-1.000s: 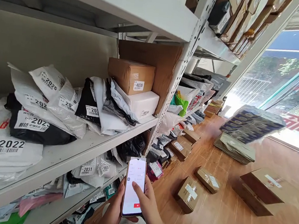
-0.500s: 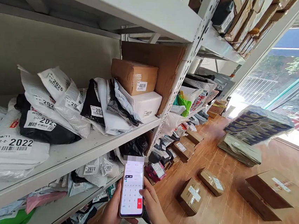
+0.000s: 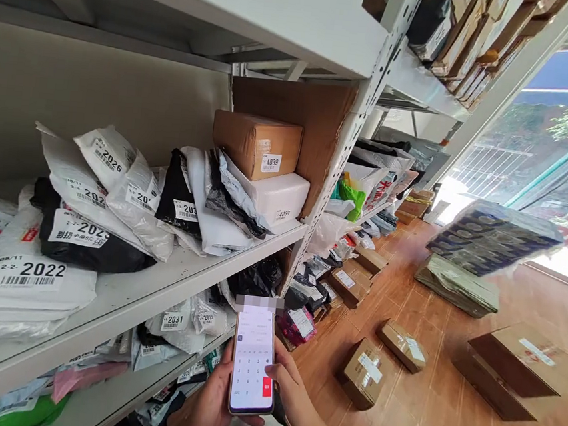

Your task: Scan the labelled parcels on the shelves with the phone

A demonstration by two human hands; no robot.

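Observation:
A smartphone (image 3: 252, 361) is held upright low in the middle of the head view, its lit screen showing a number keypad with a red key at the lower right. My left hand (image 3: 212, 393) is closed round the phone's left edge, with fingertips showing under its bottom end. On the other side, my right hand (image 3: 291, 389) grips the right edge. Its thumb lies over the right column of the keypad; whether it presses the glass I cannot tell. The right hand's other fingers are mostly hidden behind the phone.
A white metal shelf (image 3: 166, 289) on the left carries labelled parcel bags (image 3: 37, 300), a brown box (image 3: 255, 140) and a white box (image 3: 283, 196). Cartons (image 3: 363, 375) lie on the wooden floor (image 3: 425, 414) to the right. A glass door (image 3: 516, 148) stands beyond.
The small dark pop-up on the phone's screen has shrunk to a single icon. My right thumb has shifted slightly down the keypad. Both hands keep holding the phone.

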